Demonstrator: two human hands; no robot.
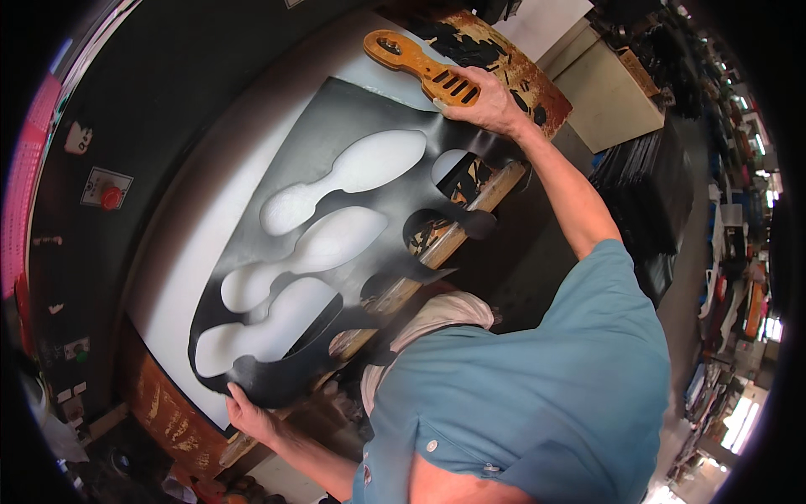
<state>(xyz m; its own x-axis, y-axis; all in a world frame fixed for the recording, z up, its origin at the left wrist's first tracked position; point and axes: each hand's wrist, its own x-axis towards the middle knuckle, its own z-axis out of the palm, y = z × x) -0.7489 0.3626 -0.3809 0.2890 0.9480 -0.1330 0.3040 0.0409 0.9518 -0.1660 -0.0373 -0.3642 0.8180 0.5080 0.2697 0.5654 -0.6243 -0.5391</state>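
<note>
My right hand [485,102] grips the broad slotted end of an orange-brown, sole-shaped cutting die [411,60], whose other end has a round hole. The die is over the far edge of a black flexible sheet [332,109]. Several sole-shaped openings run through this sheet, and the white board [227,202] shows through them. Its near side hangs over the board's edge in curved strips. At the sheet's lower left corner, my left hand [252,416] pinches the rim, thumb on top; its other fingers are mostly hidden.
A dark machine panel with a red button [111,197] and a green button [81,355] stands at the left. Black scraps lie on the worn brown tabletop [537,80] at the far end. To the right are a beige box [600,88] and a stack of black sheets [646,189].
</note>
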